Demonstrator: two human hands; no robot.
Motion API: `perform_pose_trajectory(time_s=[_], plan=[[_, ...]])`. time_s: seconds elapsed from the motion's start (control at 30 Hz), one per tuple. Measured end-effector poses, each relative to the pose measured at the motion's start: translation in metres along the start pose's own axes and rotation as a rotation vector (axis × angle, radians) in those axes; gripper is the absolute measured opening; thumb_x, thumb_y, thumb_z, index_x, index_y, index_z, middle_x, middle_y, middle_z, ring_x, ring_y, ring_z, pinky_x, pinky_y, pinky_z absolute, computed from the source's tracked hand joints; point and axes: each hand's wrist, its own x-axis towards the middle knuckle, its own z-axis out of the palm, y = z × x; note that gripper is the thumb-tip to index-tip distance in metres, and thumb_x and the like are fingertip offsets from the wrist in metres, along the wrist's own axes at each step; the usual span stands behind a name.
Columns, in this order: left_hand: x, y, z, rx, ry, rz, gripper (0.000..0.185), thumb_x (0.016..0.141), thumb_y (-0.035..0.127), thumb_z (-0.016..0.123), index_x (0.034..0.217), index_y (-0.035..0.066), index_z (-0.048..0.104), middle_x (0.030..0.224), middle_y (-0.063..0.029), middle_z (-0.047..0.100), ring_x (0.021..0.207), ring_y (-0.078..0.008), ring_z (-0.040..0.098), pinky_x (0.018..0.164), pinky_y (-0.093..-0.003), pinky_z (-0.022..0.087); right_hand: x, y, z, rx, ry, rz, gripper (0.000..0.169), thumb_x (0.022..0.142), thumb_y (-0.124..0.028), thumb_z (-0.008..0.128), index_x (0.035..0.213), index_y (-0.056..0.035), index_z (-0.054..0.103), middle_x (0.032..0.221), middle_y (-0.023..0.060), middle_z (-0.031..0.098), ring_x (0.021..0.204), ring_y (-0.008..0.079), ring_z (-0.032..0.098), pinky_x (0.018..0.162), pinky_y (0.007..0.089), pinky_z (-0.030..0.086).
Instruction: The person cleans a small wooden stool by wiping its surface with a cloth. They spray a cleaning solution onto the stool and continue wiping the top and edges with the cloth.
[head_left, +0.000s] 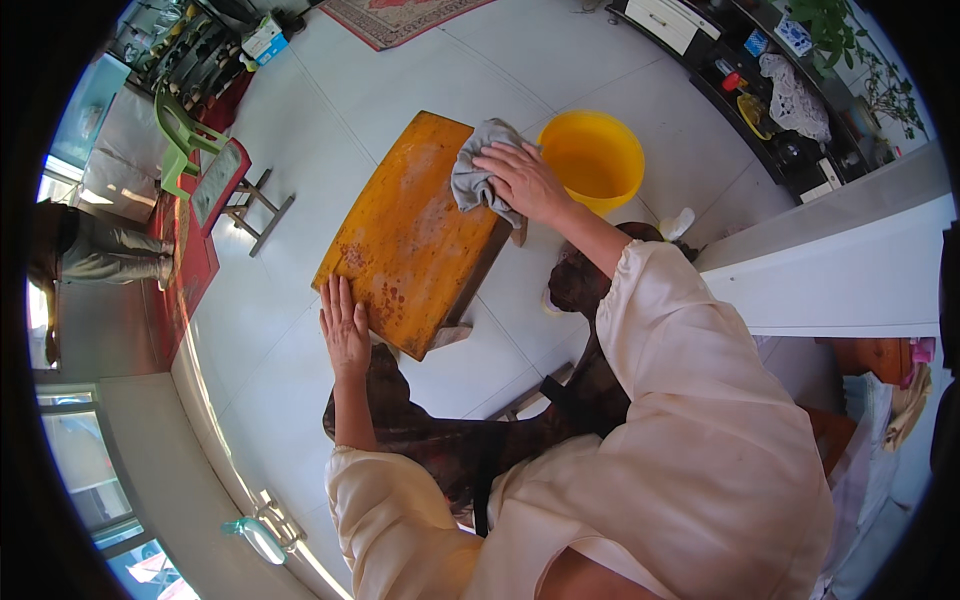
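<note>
A low wooden bench or small table (405, 232) with a worn, orange-brown varnished top stands on the tiled floor before me. My right hand (521, 176) presses a grey cloth (472, 169) onto the top near its far right corner, with part of the cloth hanging over the edge. My left hand (345, 326) lies flat with fingers spread at the near left edge of the top and holds nothing. Reddish-brown stains mark the surface near the left hand. A yellow plastic bucket (592, 161) stands just beyond the right hand.
A padded folding stool (220, 187) and a green plastic chair (178, 135) stand at the left, near a person's legs (116, 247). A patterned rug (397, 19) lies at the far side. A black-and-white cabinet (720, 90) holds various items at the upper right.
</note>
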Motion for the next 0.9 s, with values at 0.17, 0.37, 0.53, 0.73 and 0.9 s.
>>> perform_pose_trajectory(time_s=[0.17, 0.37, 0.53, 0.73, 0.9], plan=[[-0.001, 0.0, 0.001, 0.02, -0.008, -0.005, 0.05, 0.096, 0.034, 0.027, 0.142, 0.015, 0.023, 0.149, -0.0031, 0.019, 0.138, -0.0213, 0.011, 0.11, -0.0427, 0.013, -0.004, -0.022, 0.02, -0.106, 0.096, 0.173, 0.033, 0.086, -0.017, 0.049, 0.118, -0.0172, 0.053, 0.127, 0.0028, 0.05, 0.122, 0.0203, 0.041, 0.101, 0.0477, 0.025], [-0.004, -0.015, 0.005, 0.046, 0.01, -0.006, 0.05, 0.096, 0.033, 0.029, 0.142, 0.014, 0.025, 0.149, -0.0037, 0.019, 0.138, -0.0223, 0.012, 0.108, -0.0458, 0.015, -0.036, -0.151, 0.023, -0.037, -0.106, 0.072, 0.039, 0.088, -0.023, 0.048, 0.126, -0.0137, 0.048, 0.133, 0.0081, 0.044, 0.127, 0.0247, 0.034, 0.106, 0.0512, 0.017], [0.006, -0.014, -0.001, 0.071, -0.063, 0.04, 0.049, 0.096, 0.034, 0.03, 0.142, 0.016, 0.026, 0.149, -0.0021, 0.019, 0.138, -0.0211, 0.013, 0.107, -0.0479, 0.018, -0.066, -0.216, 0.036, 0.134, -0.075, -0.178, 0.038, 0.082, -0.024, 0.054, 0.119, -0.0124, 0.054, 0.127, 0.0076, 0.05, 0.123, 0.0245, 0.039, 0.104, 0.0485, 0.022], [-0.008, -0.004, -0.028, 0.018, 0.094, 0.029, 0.049, 0.093, 0.025, 0.042, 0.14, 0.015, 0.03, 0.147, -0.0026, 0.025, 0.136, -0.0228, 0.021, 0.106, -0.0463, 0.021, -0.046, -0.174, 0.024, 0.328, -0.255, -0.251, 0.039, 0.084, -0.023, 0.055, 0.122, -0.013, 0.05, 0.128, 0.0047, 0.05, 0.124, 0.018, 0.04, 0.103, 0.046, 0.026], [-0.065, 0.063, -0.012, -0.032, 0.22, 0.045, 0.057, 0.084, 0.017, 0.056, 0.135, 0.004, 0.033, 0.144, -0.012, 0.029, 0.133, -0.0275, 0.027, 0.106, -0.0432, 0.025, -0.02, -0.097, 0.012, 0.054, -0.255, -0.19, 0.038, 0.087, -0.018, 0.053, 0.125, -0.0143, 0.048, 0.138, 0.005, 0.04, 0.127, 0.0207, 0.037, 0.105, 0.0453, 0.025]])
